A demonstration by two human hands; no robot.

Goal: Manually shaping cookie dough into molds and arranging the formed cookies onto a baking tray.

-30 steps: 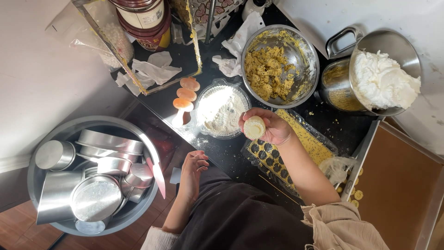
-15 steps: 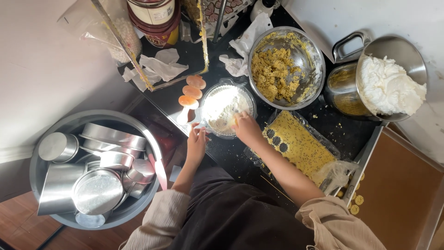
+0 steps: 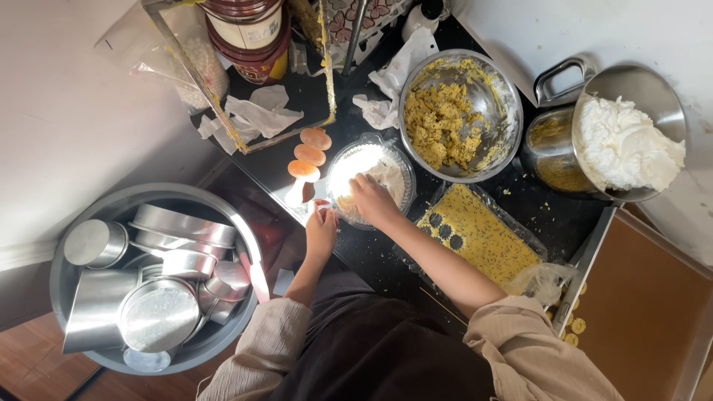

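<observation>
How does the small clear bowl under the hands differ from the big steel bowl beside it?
The small clear bowl is see-through and holds white powder; the big steel bowl is shiny metal, larger, and holds crumbly yellow dough. The right hand reaches into the clear bowl; nothing touches the steel one. Both are round and stand on the dark counter.

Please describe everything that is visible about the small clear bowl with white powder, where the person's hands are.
The small clear bowl looks like glass or clear plastic, round, with a ribbed rim. It stands upright on the black counter, in front of the larger metal bowl of yellow crumbly dough. Inside is a white, flour-like powder, very bright in the light. The right hand reaches into it from the near side, fingers in the powder. The left hand is at its near left edge; whether it touches the rim is unclear.
</observation>
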